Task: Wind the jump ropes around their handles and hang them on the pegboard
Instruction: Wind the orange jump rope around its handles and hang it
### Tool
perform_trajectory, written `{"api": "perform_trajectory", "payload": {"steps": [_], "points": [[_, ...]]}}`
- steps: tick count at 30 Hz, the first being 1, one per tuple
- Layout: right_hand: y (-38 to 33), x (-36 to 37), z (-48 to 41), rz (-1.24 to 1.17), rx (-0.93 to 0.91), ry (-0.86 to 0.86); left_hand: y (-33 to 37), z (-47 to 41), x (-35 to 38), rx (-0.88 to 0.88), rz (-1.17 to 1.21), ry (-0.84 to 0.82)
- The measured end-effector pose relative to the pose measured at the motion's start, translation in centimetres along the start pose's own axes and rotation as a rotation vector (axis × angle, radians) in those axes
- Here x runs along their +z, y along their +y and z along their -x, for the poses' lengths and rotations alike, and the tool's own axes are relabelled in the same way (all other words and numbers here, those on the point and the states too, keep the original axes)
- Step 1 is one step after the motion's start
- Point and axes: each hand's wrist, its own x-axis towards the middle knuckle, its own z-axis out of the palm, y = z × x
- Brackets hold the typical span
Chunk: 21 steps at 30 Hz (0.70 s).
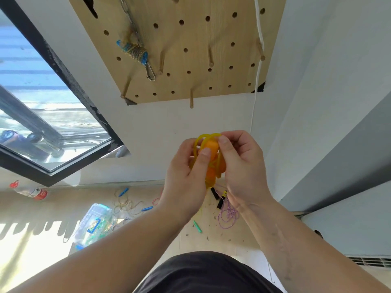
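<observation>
A person's 2 bare hands hold up an orange jump rope [210, 148] in front of a white wall, just below a wooden pegboard [190, 37].

The left hand [186, 172] has its grip closed around the bundle from the left side, with the thumb pressed flat on the orange handles. The right hand [243, 163] has its grip narrow, with thumb and fingertips pinching the translucent yellow-orange cord [205, 136] where it loops over the top of the handles. More turns of cord cross the handles lower down, between the 2 palms.

On the pegboard, well above the hands, hangs another rope [135, 52] already wound around blue handles, with a metal clip at its lower end. Several wooden pegs stick out of the board; the nearest peg [191, 100] sits at the bottom edge. A thin white cord [259, 28] runs down the board's right side.

On the floor below lie loose ropes: a yellowish rope with blue handles [129, 203], a purple rope [228, 215] with black handles near the right wrist, and a single green handle [197, 226]. A clear plastic bag [95, 223] and a bottle with a red cap [29, 191] lie to the left, under a black-framed window [42, 102].
</observation>
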Motion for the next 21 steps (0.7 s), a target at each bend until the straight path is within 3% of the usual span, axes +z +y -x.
{"api": "perform_trajectory", "payload": {"steps": [5, 15, 21], "points": [[-0.7, 0.5, 0.1, 0.046, 0.017, -0.067, -0.2, -0.1, -0.1, 0.111, 0.053, 0.072], [-2.8, 1.0, 1.3, -0.263, 0.383, -0.220, -0.1, -1.2, -0.7, 0.247, 0.013, 0.179], [-2.7, 0.3, 1.2, -0.179, 0.378, -0.274, 0.1, -1.4, -0.9, 0.258, 0.038, 0.148]]}}
